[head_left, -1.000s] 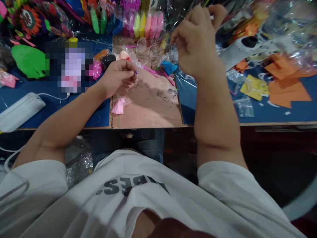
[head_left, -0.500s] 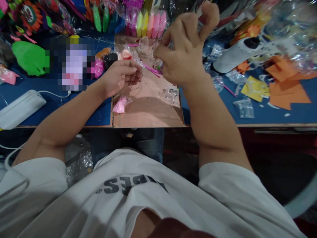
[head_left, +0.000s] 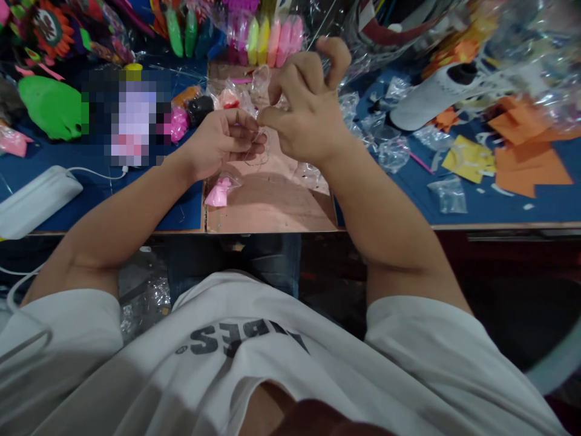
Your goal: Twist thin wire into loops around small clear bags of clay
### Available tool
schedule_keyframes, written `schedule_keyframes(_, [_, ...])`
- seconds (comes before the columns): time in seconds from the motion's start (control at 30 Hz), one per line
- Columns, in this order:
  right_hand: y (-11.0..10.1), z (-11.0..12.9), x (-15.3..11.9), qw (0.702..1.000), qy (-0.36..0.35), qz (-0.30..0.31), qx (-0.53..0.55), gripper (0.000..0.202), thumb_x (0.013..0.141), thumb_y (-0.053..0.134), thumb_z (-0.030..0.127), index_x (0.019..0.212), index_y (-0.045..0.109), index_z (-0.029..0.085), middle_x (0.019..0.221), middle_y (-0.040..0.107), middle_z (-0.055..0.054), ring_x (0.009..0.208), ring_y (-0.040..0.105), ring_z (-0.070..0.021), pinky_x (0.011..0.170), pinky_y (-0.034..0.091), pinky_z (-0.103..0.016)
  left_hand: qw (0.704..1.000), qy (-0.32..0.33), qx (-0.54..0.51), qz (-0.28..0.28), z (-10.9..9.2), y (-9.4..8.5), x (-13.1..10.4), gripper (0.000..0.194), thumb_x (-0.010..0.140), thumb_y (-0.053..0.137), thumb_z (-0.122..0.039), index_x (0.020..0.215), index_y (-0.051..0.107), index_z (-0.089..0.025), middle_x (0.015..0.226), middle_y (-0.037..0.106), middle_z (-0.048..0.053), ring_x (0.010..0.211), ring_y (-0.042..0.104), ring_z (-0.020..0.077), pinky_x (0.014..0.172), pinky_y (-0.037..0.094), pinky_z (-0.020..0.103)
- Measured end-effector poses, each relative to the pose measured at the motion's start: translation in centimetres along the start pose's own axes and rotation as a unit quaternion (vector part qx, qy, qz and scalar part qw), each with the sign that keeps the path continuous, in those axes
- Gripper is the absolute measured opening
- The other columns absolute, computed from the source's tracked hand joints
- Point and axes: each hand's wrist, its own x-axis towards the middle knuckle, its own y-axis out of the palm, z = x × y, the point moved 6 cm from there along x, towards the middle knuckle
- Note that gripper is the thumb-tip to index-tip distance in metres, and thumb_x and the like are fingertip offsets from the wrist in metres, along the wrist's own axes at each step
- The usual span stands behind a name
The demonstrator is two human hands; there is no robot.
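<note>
Board (head_left: pixel 272 206): under both hands; we keep work over it.
Pink pkt (head_left: pixel 218 194): on board, just nr L hand; we mustn't snag it.
Thin strand (head_left: pixel 258 163): loops below L fingertips; we keep it untwisted.
L hand (head_left: pixel 227 142): pinched on strand, we judge.
R hand (head_left: pixel 308 109): tips beside L's; grip hidden, can't tell; we'd pull gently.

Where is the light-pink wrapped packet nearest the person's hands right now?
In the head view, left of centre, the light-pink packet lies by the left edge of the brown board, just below the left hand in the picture.
</note>
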Motion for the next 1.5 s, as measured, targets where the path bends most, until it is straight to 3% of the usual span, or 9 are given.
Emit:
schedule_keyframes(0.13, [0.2, 0.0, 0.1, 0.999, 0.011, -0.048, -0.004, 0.064, 0.125, 0.024, 0.042, 0.124, 0.088, 0.051, 0.159, 0.074, -0.003, 0.163, 0.053, -0.0346, 0.141, 0.028, -0.069, 1.000, 0.004, 0.009, -0.009, 0.0, 0.0, 0.0, 0.032, 0.082, 0.100, -0.011, 0.101, 0.078, -0.022, 0.103, 0.088, 0.003, 0.107, 0.092, 0.0272, 0.096, 0.074, 0.040])
schedule_keyframes(0.23, [0.7, -0.2, 0.3, 0.998, 0.051, -0.026, 0.003, 0.059, 0.124, 0.028, 0.050, 0.129, 0.083, 0.068, 0.168, 0.070, 0.009, 0.171, 0.045, -0.0320, 0.136, 0.034, -0.069, 0.999, 0.015, 0.030, -0.022, -0.2, -0.3, -0.1, 0.030, 0.085, 0.102, -0.016, 0.102, 0.078, -0.023, 0.102, 0.088, 0.003, 0.106, 0.092, 0.0281, 0.093, 0.075, 0.040])
schedule_keyframes(0.37, [1.1, -0.4, 0.4, 0.995, 0.097, -0.009, 0.022, 0.057, 0.121, 0.030, 0.052, 0.141, 0.081, 0.069, 0.166, 0.073, 0.005, 0.178, 0.036, -0.0352, 0.130, 0.036, -0.075, 0.996, 0.019, 0.080, -0.042, -0.5, -0.5, -0.2, 0.030, 0.091, 0.102, -0.027, 0.105, 0.076, -0.026, 0.104, 0.088, 0.003, 0.107, 0.092, 0.0298, 0.089, 0.075, 0.041])
schedule_keyframes(0.53, [0.7, -0.4, 0.4, 0.996, 0.074, -0.038, 0.025, 0.057, 0.122, 0.030, 0.052, 0.135, 0.081, 0.074, 0.169, 0.072, 0.013, 0.169, 0.048, -0.0361, 0.129, 0.036, -0.073, 0.998, 0.027, 0.036, -0.035, -0.6, -0.3, -0.2, 0.037, 0.088, 0.105, -0.037, 0.104, 0.073, -0.026, 0.106, 0.088, 0.003, 0.102, 0.089, 0.0273, 0.089, 0.072, 0.042])
schedule_keyframes(0.73, [1.1, 0.0, 0.5, 0.999, 0.018, -0.038, -0.025, 0.067, 0.128, 0.017, 0.049, 0.145, 0.082, 0.047, 0.164, 0.074, -0.005, 0.156, 0.062, -0.0374, 0.131, 0.042, -0.070, 0.993, 0.047, 0.079, -0.074, 0.1, -0.6, 0.0, 0.040, 0.089, 0.102, -0.045, 0.104, 0.069, -0.029, 0.102, 0.087, 0.002, 0.100, 0.088, 0.0278, 0.085, 0.070, 0.045])
schedule_keyframes(0.93, [1.0, -0.5, -0.4, 0.973, -0.004, -0.230, 0.019, 0.054, 0.126, 0.026, 0.051, 0.136, 0.078, 0.038, 0.149, 0.077, -0.012, 0.140, 0.071, -0.0404, 0.123, 0.050, -0.070, 0.987, 0.094, 0.025, -0.129, 0.1, -1.6, 0.8, 0.045, 0.070, 0.107, -0.049, 0.095, 0.072, -0.041, 0.088, 0.084, -0.010, 0.086, 0.082, 0.0277, 0.080, 0.065, 0.052])
schedule_keyframes(1.1, [3.3, 1.8, -0.2, 0.982, -0.132, -0.135, 0.032, 0.039, 0.119, 0.059, 0.062, 0.138, 0.076, 0.033, 0.144, 0.078, -0.011, 0.134, 0.072, -0.0422, 0.125, 0.051, -0.073, 0.977, 0.129, 0.041, -0.165, 0.6, -3.6, 1.6, 0.040, 0.077, 0.104, -0.058, 0.101, 0.075, -0.045, 0.099, 0.088, -0.010, 0.102, 0.082, 0.0305, 0.087, 0.060, 0.054])
schedule_keyframes(1.33, [5.4, 3.1, 0.8, 0.973, -0.133, -0.118, 0.146, 0.050, 0.132, 0.032, 0.042, 0.116, 0.078, 0.032, 0.120, 0.077, -0.004, 0.127, 0.076, -0.0306, 0.121, 0.057, -0.068, 0.964, 0.205, 0.004, -0.167, 1.7, -4.9, 2.7, 0.048, 0.079, 0.108, -0.059, 0.105, 0.072, -0.040, 0.098, 0.087, -0.008, 0.098, 0.078, 0.0264, 0.084, 0.058, 0.049])
schedule_keyframes(1.5, [5.7, 2.2, 1.0, 0.959, -0.104, -0.110, 0.239, 0.039, 0.129, 0.051, 0.053, 0.111, 0.077, 0.030, 0.119, 0.077, -0.004, 0.128, 0.076, -0.0310, 0.117, 0.060, -0.063, 0.963, 0.224, -0.025, -0.151, 1.9, -5.2, 3.5, 0.060, 0.077, 0.107, -0.055, 0.111, 0.060, -0.037, 0.096, 0.086, -0.009, 0.096, 0.075, 0.0232, 0.088, 0.058, 0.048])
